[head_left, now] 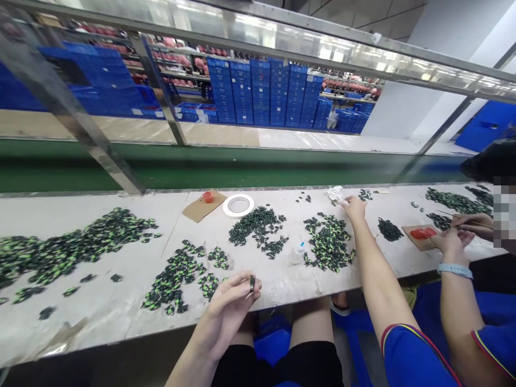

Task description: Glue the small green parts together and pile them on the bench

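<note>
My left hand (236, 295) is raised over the table's front edge, its thumb and fingers pinching a small black-and-green piece (252, 283). Reaching far forward, my right hand (355, 208) has its fingertips closed at the edge of a crumpled white tissue (334, 194). Beneath that forearm's left side lies a pile of black-and-green pieces (328, 242). A small white bottle with a blue tip (297, 252) stands beside this pile. Left of my left hand is another black-and-green pile (173, 279), and plain dark pieces (253, 226) are heaped farther back.
A tape roll (238, 206) and a red cup (207, 197) on cardboard (197, 210) are at the back. A long pile (80, 242) spreads left. At right, a co-worker's hands (453, 239) work over a red container (422, 233). Metal posts (165, 97) rise behind the table.
</note>
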A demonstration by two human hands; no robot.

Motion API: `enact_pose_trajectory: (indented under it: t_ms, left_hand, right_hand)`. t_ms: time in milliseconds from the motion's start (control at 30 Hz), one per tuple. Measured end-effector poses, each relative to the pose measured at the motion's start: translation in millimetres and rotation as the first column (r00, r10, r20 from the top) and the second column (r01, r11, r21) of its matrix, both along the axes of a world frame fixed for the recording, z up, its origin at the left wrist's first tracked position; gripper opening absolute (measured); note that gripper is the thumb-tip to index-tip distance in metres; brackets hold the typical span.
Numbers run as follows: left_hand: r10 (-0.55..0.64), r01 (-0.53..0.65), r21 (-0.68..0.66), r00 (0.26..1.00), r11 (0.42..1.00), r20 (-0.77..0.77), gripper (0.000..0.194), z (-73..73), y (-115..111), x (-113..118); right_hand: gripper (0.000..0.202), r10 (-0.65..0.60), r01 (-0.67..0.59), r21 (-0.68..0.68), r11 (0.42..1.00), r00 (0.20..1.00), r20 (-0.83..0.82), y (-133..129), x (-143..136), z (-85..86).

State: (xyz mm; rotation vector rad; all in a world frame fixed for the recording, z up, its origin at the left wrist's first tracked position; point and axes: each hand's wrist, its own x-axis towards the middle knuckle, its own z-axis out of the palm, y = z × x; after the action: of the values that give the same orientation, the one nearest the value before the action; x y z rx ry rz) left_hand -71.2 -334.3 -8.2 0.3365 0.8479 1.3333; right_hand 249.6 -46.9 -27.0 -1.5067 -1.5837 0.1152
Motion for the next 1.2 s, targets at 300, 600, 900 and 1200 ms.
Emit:
enact_pose_trajectory:
  t_ms: [300, 600, 900, 1200]
  left_hand:
    - [-0.123, 0.123, 0.004, 0.992, 0.992, 0.005, 0.015, 30.0, 113, 19]
    - [-0.341, 0.379, 0.111, 0.903, 0.919, -0.260, 0.021, 26.2, 236, 98]
    - [-0.397, 0.473, 0.140, 0.840, 0.870, -0.369, 0.040, 0.3, 298, 163]
    - [-0.342, 0.478, 0.198, 0.810, 0.856, -0.476, 0.041, -9.2, 307, 173]
  right_hand:
    - [0.009, -0.014, 0.007, -0.183, 0.983, 0.999, -0.041, 13, 4, 6.5]
    - [0.019, 0.167, -0.190, -0.114, 0.975, 0.968, -0.185, -7, 16, 8.3]
    - [0.022, 0.293, -0.325, -0.027, 0.945, 0.882, -0.368, -27, 2, 8.3]
    - [0.020, 0.168, -0.230, -0.049, 0.972, 0.826, -0.538, -24, 1, 6.3]
